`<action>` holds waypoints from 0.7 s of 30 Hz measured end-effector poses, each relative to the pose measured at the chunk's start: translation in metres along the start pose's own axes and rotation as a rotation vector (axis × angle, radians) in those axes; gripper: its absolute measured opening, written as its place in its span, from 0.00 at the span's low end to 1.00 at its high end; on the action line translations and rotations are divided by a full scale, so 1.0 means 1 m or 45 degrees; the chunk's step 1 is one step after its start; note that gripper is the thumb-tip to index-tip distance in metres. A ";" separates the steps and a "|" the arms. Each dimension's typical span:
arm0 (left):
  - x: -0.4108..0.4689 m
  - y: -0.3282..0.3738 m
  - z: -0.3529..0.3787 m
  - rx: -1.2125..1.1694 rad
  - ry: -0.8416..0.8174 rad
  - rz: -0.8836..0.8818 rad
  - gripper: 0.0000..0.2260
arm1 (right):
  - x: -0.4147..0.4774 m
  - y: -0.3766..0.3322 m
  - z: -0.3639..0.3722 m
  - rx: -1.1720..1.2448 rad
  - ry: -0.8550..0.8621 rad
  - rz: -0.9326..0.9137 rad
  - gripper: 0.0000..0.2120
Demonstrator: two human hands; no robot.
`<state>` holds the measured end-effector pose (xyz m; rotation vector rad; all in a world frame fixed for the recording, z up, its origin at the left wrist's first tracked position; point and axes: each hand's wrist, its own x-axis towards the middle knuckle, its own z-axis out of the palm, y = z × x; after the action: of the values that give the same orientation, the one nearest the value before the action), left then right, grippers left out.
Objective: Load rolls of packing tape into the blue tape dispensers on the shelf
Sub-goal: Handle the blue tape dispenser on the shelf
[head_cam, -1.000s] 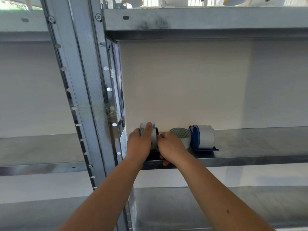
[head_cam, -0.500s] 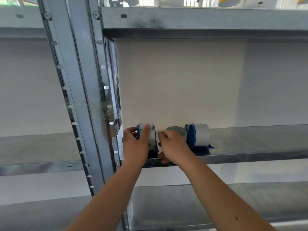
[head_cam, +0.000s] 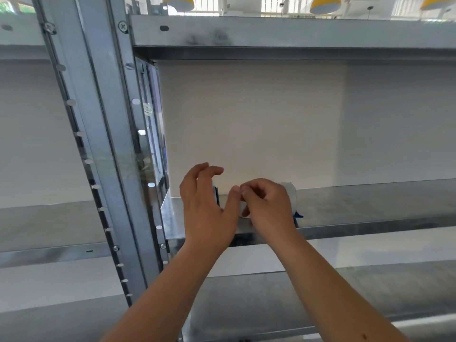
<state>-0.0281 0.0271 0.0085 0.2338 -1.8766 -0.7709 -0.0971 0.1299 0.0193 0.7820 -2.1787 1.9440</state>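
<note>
Dispensers sit at the left end of a galvanised metal shelf (head_cam: 370,213), close to its front edge, largely hidden by two hands. Of the left dispenser (head_cam: 216,195) only a narrow blue edge shows between the left hand's fingers and thumb. Of the right dispenser (head_cam: 298,215) only a blue corner of the base shows past the right hand, with the white roll (head_cam: 291,193) it carries rising behind the knuckles.

Left hand (head_cam: 207,208): loosely open, fingers curved above the left dispenser without closing on it, thumb stretched right until its tip meets the right hand's fingertips. Whether it grips anything cannot be told.

Right hand (head_cam: 267,207): fingers curled in a pinch beside the left thumb tip. Something pale (head_cam: 243,208) shows below the pinch, too blurred to identify, so what the hand holds cannot be told.

Shelving: a perforated steel upright (head_cam: 98,144) stands left of the hands; a second shelf (head_cam: 271,33) runs above, and another lies below. A plain white wall (head_cam: 246,119) closes the back of the bay. Yellow lamp shades (head_cam: 325,3) hang in the room visible over the top shelf.
</note>
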 end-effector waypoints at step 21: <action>-0.020 0.037 0.147 0.015 -0.107 -0.572 0.15 | 0.064 0.085 -0.126 -0.269 -0.220 -0.054 0.09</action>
<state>-0.1421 0.1247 -0.0201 0.6546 -1.9321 -1.0847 -0.2207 0.2348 -0.0089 0.9818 -2.3937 1.6463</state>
